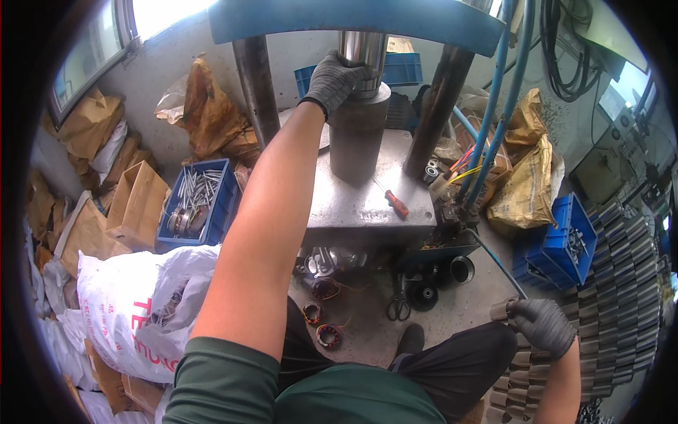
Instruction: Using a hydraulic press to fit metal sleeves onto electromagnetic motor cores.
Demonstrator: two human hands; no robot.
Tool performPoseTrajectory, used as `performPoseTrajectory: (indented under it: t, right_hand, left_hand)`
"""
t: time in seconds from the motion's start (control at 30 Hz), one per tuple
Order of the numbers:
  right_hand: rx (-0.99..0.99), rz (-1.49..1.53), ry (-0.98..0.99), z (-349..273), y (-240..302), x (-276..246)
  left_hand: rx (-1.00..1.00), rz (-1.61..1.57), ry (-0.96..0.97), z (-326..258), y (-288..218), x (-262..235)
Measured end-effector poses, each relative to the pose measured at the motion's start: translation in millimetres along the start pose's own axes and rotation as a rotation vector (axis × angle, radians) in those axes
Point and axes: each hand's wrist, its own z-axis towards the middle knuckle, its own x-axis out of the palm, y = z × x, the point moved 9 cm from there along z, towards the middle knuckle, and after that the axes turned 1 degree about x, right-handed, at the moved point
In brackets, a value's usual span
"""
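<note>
Left hand point(333, 76), grey-gloved, is up on the shiny steel ram point(361, 49) of the blue press, its grip wrapped around the ram just above the dull grey steel cylinder point(358, 134) standing on the grey steel press plate point(353, 205). That cylinder looks heavy, rigid and smooth; best taken round its sides. Two dark columns flank the grip closely, so there is little side room. Right hand point(542, 325) grips narrow on a small brown cylindrical part point(501, 309), low beside stacked grey parts point(621, 297).
</note>
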Motion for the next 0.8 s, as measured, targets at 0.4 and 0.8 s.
performPoseTrajectory:
  t: [0.4,0.8]
  right_hand:
    - [0.008,0.017,-0.034,0,4,-2]
    - [0.090,0.134,-0.078,-3,-11,-4]
  left_hand:
    - [0.017,-0.030,-0.009,-1,0,1]
    - [0.017,-0.024,0.000,3,5,4]
